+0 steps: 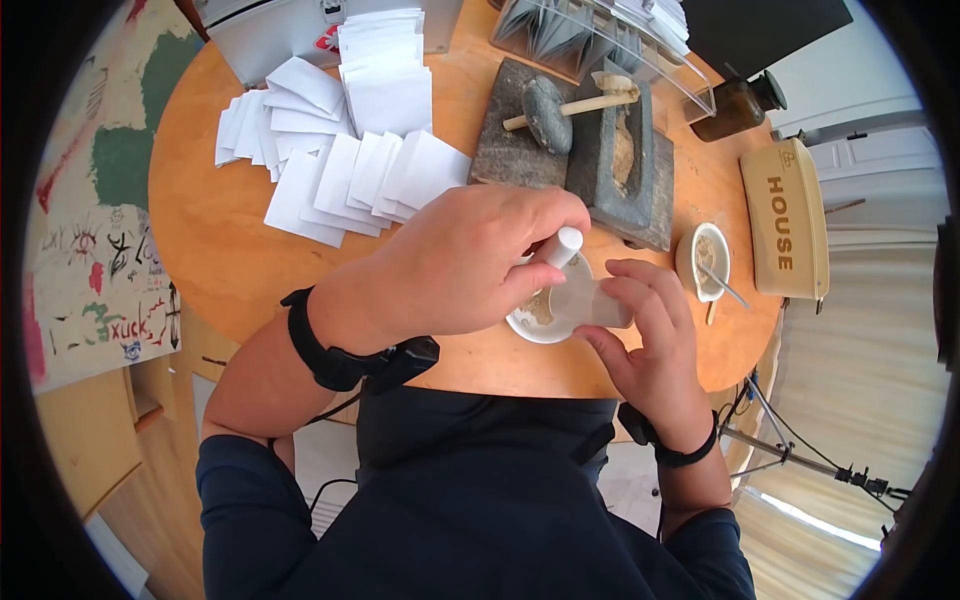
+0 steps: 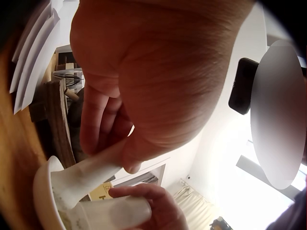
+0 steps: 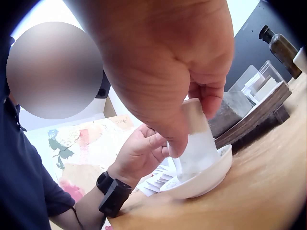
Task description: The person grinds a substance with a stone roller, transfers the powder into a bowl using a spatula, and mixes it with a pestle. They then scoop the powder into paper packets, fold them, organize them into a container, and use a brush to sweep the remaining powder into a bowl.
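Note:
A white mortar bowl (image 1: 520, 325) with tan powder (image 1: 540, 308) in it stands at the table's near edge. My left hand (image 1: 450, 255) grips a white pestle (image 1: 568, 240), thumb and fingers around its upper part; in the left wrist view the pestle (image 2: 88, 175) reaches down into the bowl. My right hand (image 1: 655, 315) pinches a translucent cup (image 1: 580, 305) between thumb and fingers. The right wrist view has this cup (image 3: 197, 151) tilted, one end inside the bowl (image 3: 206, 182), beside the pestle.
White paper packets (image 1: 385, 95) lie in stacks at the back left, before a metal case (image 1: 250, 40). A stone trough (image 1: 610, 190) with a stone wheel (image 1: 547, 115) stands behind the bowl. Rightward are a second white bowl (image 1: 690, 265), a cream tin (image 1: 785, 225) and a brown bottle (image 1: 725, 115).

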`<state>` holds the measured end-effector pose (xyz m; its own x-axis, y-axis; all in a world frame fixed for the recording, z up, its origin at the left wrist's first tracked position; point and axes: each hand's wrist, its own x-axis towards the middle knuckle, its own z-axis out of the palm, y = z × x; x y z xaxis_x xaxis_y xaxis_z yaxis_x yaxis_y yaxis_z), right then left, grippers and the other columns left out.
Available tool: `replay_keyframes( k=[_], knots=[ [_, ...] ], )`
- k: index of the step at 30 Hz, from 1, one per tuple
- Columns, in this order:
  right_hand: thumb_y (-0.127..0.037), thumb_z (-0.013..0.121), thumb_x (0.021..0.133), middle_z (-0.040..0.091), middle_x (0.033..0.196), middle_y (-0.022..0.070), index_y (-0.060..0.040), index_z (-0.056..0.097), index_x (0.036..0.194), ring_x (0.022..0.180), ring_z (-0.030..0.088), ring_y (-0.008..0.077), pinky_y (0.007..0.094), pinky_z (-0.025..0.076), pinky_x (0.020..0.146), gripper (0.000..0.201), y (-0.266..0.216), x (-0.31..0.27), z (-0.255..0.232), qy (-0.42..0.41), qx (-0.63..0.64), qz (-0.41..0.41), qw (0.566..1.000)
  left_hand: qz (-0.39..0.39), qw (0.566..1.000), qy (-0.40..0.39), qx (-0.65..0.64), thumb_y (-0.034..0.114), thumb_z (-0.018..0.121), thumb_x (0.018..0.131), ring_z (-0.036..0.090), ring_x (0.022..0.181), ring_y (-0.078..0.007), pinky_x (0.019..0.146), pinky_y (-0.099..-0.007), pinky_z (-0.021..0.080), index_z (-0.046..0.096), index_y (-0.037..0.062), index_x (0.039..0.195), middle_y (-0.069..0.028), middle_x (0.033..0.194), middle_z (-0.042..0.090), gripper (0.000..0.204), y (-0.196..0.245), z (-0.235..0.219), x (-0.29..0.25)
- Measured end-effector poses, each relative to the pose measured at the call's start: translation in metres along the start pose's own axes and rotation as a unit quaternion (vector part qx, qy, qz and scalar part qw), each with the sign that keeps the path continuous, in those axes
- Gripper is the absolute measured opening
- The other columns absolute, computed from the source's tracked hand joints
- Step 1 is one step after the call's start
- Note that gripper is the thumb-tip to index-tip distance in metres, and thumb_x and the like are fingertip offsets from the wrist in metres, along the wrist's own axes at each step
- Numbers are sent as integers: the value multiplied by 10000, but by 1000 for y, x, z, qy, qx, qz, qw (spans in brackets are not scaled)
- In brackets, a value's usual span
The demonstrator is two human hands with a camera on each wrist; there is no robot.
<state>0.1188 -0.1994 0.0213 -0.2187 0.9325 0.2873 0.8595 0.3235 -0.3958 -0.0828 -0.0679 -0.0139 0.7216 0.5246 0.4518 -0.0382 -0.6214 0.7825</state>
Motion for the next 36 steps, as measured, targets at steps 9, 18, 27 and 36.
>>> replay_keyframes(
  k=[9, 18, 27, 36],
  knots=[
    [-60, 840, 697, 597, 1135, 176, -3, 567, 1222, 958, 596, 319, 370, 513, 759, 595, 0, -9, 12, 71, 22, 0, 997, 7, 1000, 3, 1, 43, 750, 778, 661, 766, -263, 672, -350, 521, 592, 43, 1103, -106, 916, 657, 361, -1, 0, 0],
    [-55, 836, 700, 610, 1132, 191, 3, 579, 1219, 967, 603, 330, 382, 508, 784, 582, 2, -9, 13, 92, 14, -39, 995, 6, 1000, 4, 2, 46, 747, 783, 656, 765, -267, 672, -354, 518, 590, 45, 1106, -105, 910, 655, 359, 0, 0, 0],
    [-43, 819, 709, 619, 1133, 192, 10, 604, 1222, 969, 603, 326, 385, 496, 816, 558, 5, -12, 19, 96, 12, -37, 995, 8, 1000, 10, 1, 44, 742, 780, 651, 768, -265, 673, -362, 513, 589, 54, 1096, -93, 890, 653, 352, -2, 1, -1],
    [-36, 817, 708, 616, 1149, 199, 11, 601, 1240, 984, 599, 322, 379, 495, 825, 576, 6, -15, 24, 92, 23, -33, 995, 32, 999, 22, 7, 42, 742, 773, 642, 749, -268, 666, -368, 505, 587, 49, 1092, -93, 873, 648, 356, -3, 2, -1]
  ],
)
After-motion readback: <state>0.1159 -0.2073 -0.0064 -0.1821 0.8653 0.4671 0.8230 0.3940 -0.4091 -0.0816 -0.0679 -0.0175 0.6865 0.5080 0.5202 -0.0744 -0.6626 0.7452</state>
